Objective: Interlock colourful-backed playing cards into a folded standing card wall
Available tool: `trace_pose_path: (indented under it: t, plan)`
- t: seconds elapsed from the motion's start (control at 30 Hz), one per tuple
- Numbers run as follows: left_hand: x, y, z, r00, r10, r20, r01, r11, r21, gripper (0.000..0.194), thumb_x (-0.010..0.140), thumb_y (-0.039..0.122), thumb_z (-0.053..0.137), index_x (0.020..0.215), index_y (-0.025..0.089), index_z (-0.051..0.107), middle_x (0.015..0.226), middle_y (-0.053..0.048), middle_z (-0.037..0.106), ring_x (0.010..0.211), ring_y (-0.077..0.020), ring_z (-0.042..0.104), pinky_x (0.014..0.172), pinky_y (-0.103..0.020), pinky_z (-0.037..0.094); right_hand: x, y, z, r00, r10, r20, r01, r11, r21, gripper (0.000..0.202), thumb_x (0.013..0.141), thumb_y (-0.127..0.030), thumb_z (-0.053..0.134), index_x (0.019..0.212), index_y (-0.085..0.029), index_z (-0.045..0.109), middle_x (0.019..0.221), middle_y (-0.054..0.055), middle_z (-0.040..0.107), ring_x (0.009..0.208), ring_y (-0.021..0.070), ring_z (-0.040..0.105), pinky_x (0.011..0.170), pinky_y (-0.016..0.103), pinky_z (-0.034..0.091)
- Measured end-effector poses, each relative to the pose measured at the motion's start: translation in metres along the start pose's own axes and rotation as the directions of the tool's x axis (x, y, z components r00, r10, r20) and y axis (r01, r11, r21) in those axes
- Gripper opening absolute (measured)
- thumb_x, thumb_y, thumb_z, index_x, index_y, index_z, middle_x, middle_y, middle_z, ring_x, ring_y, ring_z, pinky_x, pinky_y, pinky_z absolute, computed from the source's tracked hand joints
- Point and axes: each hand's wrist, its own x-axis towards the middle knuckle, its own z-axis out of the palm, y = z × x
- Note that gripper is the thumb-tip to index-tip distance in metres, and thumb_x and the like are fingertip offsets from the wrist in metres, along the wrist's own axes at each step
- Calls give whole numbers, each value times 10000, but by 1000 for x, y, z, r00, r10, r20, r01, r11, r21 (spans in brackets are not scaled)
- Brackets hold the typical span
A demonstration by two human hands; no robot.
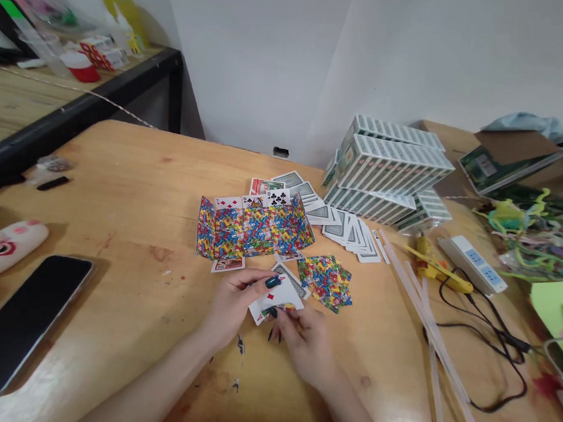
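Note:
An ace of diamonds playing card is pinched by my left hand, thumb on its face. My right hand is closed at the card's lower right edge, where a bit of colourful pattern shows; whether that is a separate piece is unclear. Just beyond stands a folded panel in a multicoloured pattern, with several playing cards showing along its far edge. Another card lies partly under its near side. Right of the hands lies a small pile of multicoloured patterned pieces.
Spread face-down cards lie before stacked card boxes. To the right are clear glue sticks, a yellow glue gun, a power strip and black cable. A phone and a white painted object lie left.

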Motion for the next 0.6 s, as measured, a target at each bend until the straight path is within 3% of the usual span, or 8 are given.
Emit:
trace_pose_path:
  t: [0.2, 0.33, 0.47, 0.53, 0.6]
  plan:
    - [-7, 6, 6, 984, 137, 112, -164, 943, 290, 278, 826, 306, 479, 1051, 209, 612, 1106, -50, 621, 968, -185, 574, 814, -291, 462, 4, 2, -1, 997, 75, -7, -72, 975, 210, 235, 819, -378, 493, 700, -181, 541, 541, -6, 598, 455, 123, 558, 451, 235, 464]
    - [-9, 4, 9, 980, 183, 73, -197, 897, 396, 268, 850, 275, 432, 1082, 192, 536, 1064, -59, 609, 896, -164, 581, 754, -268, 478, 5, 2, 2, 995, 96, 12, -95, 952, 291, 203, 820, -396, 490, 812, -193, 486, 585, -18, 610, 430, 122, 555, 424, 238, 464]
    - [-9, 0, 7, 975, 221, 14, -199, 847, 494, 162, 841, 261, 432, 944, 174, 521, 761, -6, 598, 622, -120, 552, 562, -217, 458, 6, 6, -2, 996, 65, -56, -55, 985, 166, 172, 815, -355, 512, 867, -195, 475, 648, -5, 612, 493, 126, 581, 431, 225, 469]
    - [-9, 0, 5, 968, 246, 51, -234, 808, 540, 140, 835, 252, 442, 907, 178, 537, 717, 7, 593, 579, -110, 538, 528, -204, 440, 8, 8, -10, 990, -17, -142, 25, 998, 57, 168, 800, -303, 544, 912, -196, 480, 731, 18, 629, 600, 140, 609, 499, 237, 495]
    - [-9, 1, 4, 955, 273, 112, -285, 753, 593, 135, 827, 234, 458, 890, 184, 567, 742, -1, 623, 603, -113, 561, 542, -203, 444, 10, 9, -19, 971, -131, -198, 121, 991, -60, 309, 779, -258, 573, 1060, -204, 455, 912, 61, 639, 786, 168, 622, 616, 277, 518]
